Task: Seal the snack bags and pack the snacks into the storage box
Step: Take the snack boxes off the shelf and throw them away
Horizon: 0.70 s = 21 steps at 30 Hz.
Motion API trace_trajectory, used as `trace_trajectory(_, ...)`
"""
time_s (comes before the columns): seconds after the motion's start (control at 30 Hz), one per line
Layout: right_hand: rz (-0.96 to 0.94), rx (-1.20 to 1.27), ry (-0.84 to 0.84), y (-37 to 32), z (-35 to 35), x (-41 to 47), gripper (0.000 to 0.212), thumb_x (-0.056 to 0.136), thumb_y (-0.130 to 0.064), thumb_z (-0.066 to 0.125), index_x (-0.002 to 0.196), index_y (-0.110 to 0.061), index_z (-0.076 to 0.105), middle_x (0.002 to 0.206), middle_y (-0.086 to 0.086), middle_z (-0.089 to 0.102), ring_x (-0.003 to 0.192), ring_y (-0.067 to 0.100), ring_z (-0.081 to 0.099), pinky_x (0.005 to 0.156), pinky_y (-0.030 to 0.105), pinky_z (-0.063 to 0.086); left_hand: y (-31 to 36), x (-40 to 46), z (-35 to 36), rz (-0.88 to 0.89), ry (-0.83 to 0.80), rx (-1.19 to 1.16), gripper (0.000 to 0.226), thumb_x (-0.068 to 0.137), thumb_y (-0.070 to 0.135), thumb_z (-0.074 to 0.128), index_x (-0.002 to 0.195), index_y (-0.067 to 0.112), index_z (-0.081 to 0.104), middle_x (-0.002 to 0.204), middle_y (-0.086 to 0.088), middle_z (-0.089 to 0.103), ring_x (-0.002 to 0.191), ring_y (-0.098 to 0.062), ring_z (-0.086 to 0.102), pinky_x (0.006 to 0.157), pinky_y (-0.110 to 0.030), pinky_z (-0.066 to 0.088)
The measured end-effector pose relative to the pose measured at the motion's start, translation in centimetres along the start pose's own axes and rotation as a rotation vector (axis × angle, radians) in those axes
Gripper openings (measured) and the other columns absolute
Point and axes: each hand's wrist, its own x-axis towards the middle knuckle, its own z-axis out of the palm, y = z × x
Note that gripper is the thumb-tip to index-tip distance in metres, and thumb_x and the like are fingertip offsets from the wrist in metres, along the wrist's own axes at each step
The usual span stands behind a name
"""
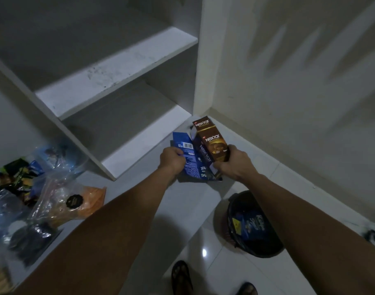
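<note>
Both of my arms reach forward over the end of a white counter (139, 199). My left hand (171, 160) grips the left side of a flattened blue snack carton (191, 158) with a barcode on it. My right hand (233, 163) holds a brown Nextar snack box (212, 139) upright, its lower end in my fist. The two cartons touch and overlap between my hands. Several snack bags lie on the counter at the left: clear bags (54, 201), an orange packet (93, 199) and dark packets (18, 177).
White open shelves (118, 69) rise behind the counter, and a white wall (288, 92) stands at the right. On the tiled floor sits a dark bin (250, 226) with blue wrappers inside. My sandalled feet (182, 277) are at the bottom edge.
</note>
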Motion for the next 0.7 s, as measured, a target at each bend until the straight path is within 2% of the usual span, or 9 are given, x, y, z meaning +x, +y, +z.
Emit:
trace_trajectory(0.13, 0.026, 0.006, 0.088, 3.6, -4.6, -0.7, 0.061, 0.072, -0.039, 0.072, 0.123, -0.015, 0.049, 0.115, 0.007, 0.064, 0.097, 0.024, 0.063, 0.082, 0.04, 0.054, 3.0, -1.5, 3.6, 0.154, -0.075, 0.145, 0.028, 0.079, -0.009, 0.06, 0.103, 0.004, 0.066, 0.121, -0.016, 0.061, 0.11, -0.034, 0.058, 0.098, -0.041, 0.05)
trace_trajectory(0.33, 0.127, -0.02, 0.154, 11.8, -9.7, -2.4, 0.066, 0.063, -0.05, 0.067, 0.117, -0.014, 0.055, 0.111, 0.008, 0.065, 0.092, 0.025, 0.062, 0.08, 0.038, 0.054, 5.2, -5.1, 11.4, 0.281, -0.18, 0.249, 0.031, 0.078, -0.009, 0.06, 0.106, 0.003, 0.066, 0.121, -0.018, 0.062, 0.109, -0.032, 0.059, 0.097, -0.036, 0.05)
trace_trajectory(0.47, 0.226, -0.027, 0.159, 18.2, -11.1, -3.7, 0.084, 0.052, -0.062, 0.059, 0.12, -0.015, 0.053, 0.112, 0.01, 0.063, 0.094, 0.027, 0.062, 0.083, 0.042, 0.055, 4.7, -7.4, 17.0, 0.299, -0.252, 0.309, 0.034, 0.079, -0.009, 0.059, 0.11, 0.002, 0.064, 0.123, -0.017, 0.06, 0.112, -0.031, 0.058, 0.094, -0.035, 0.051)
trace_trajectory(0.57, 0.279, -0.026, 0.13, 22.9, -11.0, -4.4, 0.084, 0.054, -0.062, 0.061, 0.122, -0.014, 0.051, 0.112, 0.01, 0.062, 0.094, 0.027, 0.061, 0.081, 0.04, 0.056, 3.1, -8.2, 20.9, 0.287, -0.285, 0.368, 0.034, 0.08, -0.009, 0.058, 0.112, 0.002, 0.063, 0.125, -0.017, 0.059, 0.113, -0.031, 0.057, 0.091, -0.031, 0.05)
trace_trajectory(0.7, 0.345, -0.023, 0.089, 28.8, -9.2, -4.4, 0.086, 0.053, -0.063, 0.06, 0.122, -0.013, 0.05, 0.111, 0.01, 0.061, 0.094, 0.028, 0.062, 0.081, 0.041, 0.056, -0.6, -8.2, 25.5, 0.26, -0.345, 0.457, 0.031, 0.084, -0.006, 0.057, 0.114, 0.003, 0.061, 0.111, -0.008, 0.059, 0.102, -0.028, 0.059, 0.079, -0.029, 0.049)
